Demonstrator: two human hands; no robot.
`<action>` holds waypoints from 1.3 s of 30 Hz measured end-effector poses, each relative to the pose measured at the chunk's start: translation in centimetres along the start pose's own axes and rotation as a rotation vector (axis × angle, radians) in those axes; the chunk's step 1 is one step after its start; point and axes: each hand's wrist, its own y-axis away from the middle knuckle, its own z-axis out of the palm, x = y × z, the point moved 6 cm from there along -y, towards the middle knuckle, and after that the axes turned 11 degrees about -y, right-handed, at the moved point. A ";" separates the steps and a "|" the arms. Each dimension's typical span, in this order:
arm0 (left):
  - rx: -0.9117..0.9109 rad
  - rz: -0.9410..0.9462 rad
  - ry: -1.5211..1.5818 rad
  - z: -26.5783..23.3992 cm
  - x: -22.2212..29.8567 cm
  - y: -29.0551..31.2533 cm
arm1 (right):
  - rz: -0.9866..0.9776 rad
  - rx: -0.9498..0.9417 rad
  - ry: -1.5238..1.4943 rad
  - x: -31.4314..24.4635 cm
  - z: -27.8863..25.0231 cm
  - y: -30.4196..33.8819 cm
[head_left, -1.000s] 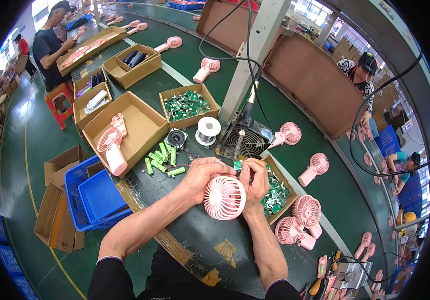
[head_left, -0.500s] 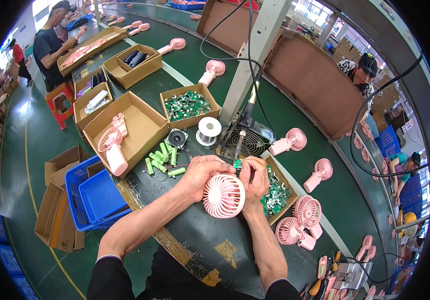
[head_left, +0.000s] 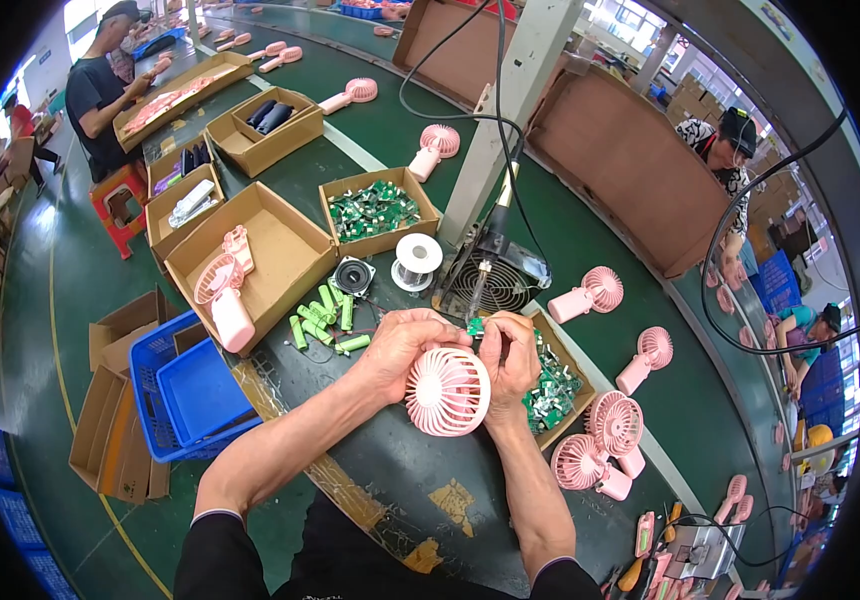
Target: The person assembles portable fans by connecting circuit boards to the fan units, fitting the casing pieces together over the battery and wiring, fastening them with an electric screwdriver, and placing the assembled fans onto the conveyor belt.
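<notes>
Between my hands is a pink fan head [head_left: 448,392] with a slatted round guard. My left hand [head_left: 405,352] is closed against its left side, thumb and fingertips pinched; its lower fingers are hidden. My right hand [head_left: 510,362] is closed in a pinch at a small green circuit board [head_left: 475,327], just above the fan head. The tip of an upright soldering iron [head_left: 490,243] comes down to the board; whether they touch is too small to tell. Any wires at the fingertips cannot be made out.
Around my hands are a solder spool [head_left: 417,262], a round speaker-like part [head_left: 354,276], green battery cells [head_left: 322,318] and boxes of circuit boards [head_left: 375,212]. A grey post [head_left: 510,120] stands ahead. Pink fans [head_left: 588,293] lie on the green belt. A blue basket [head_left: 165,400] is at left.
The pink fans on the belt have shifted slightly right and toward me. A person in red at far left has changed posture. My hands, fan head and board stay practically still.
</notes>
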 end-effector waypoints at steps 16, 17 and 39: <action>-0.007 0.016 -0.014 -0.1 -0.1 -0.1 | 0.009 -0.008 -0.006 0.3 0.0 0.3; -0.007 0.016 -0.014 -0.1 -0.1 0.0 | 0.015 -0.011 -0.009 0.3 0.0 0.3; -0.069 0.113 0.015 1.6 -0.7 4.3 | -0.013 -0.057 -0.096 -3.2 -1.9 0.7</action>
